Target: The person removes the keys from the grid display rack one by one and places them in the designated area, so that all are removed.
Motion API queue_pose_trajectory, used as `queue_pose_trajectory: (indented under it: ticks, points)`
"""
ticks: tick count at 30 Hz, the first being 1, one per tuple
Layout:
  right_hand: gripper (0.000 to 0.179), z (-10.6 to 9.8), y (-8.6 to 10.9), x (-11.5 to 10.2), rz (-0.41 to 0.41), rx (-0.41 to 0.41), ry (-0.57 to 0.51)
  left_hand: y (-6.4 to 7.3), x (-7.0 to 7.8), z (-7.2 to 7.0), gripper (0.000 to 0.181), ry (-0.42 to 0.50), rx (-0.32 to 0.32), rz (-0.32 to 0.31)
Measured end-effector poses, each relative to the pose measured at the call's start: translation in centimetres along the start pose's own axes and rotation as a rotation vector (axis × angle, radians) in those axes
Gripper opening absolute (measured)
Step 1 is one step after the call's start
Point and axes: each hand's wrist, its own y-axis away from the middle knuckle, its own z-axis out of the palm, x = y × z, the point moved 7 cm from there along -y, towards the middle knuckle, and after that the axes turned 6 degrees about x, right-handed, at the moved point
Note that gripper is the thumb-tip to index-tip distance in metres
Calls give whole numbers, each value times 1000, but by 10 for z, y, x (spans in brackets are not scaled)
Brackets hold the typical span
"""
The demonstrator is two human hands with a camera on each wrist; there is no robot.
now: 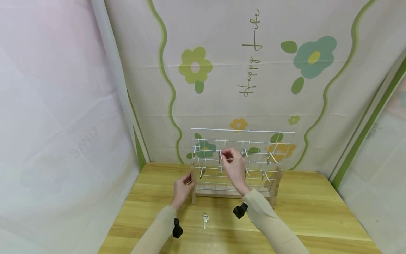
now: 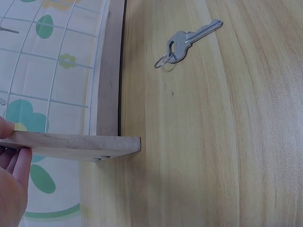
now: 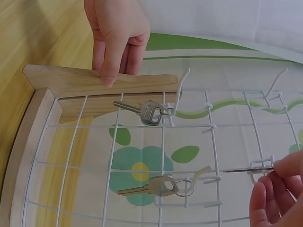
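A white wire grid rack (image 1: pixel 219 129) stands upright on wooden supports. My left hand (image 1: pixel 182 190) grips its left wooden side piece (image 2: pixel 71 140), thumb on one face and fingers on the other. My right hand (image 1: pixel 234 167) is at an upper-row hook, second from the left. Its thumb and fingers pinch a key (image 3: pixel 246 170), seen edge-on in the right wrist view; its ring is mostly hidden by the fingers. Below, one key (image 3: pixel 150 112) hangs from the lower left hook, and another key (image 3: pixel 162 186) hangs by its ring from the neighbouring hook.
A loose key (image 2: pixel 179 47) with a small ring lies on the wooden table (image 1: pixel 304 218) in front of the rack. More keys hang on hooks at the rack's right (image 1: pixel 269 157). The upper left hook (image 3: pixel 276 81) is bare. A flower-printed cloth (image 1: pixel 215 102) hangs behind.
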Motion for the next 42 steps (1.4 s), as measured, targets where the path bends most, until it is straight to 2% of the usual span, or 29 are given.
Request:
queue_pose_trajectory:
  ticks: [12, 21, 30, 35, 39, 42]
  points:
    - [5, -2, 0, 2, 23, -43, -17, 1, 4, -1, 40, -6, -1, 15]
    - [3, -13, 7, -9, -18, -82, -33, 2, 7, -1, 41, -6, -4, 5]
    - [4, -21, 14, -17, 2, -140, -52, 3, 4, 0, 40, -22, -1, 3]
    - [3, -25, 16, -23, -32, -156, -68, 2, 4, 0, 40, -19, 2, 4]
    - [6, -26, 24, -24, -56, -168, -74, 2, 4, -1, 40, -20, 4, 4]
    - [7, -23, 34, -16, -40, -187, -55, 2, 3, -1, 40, -19, 7, 4]
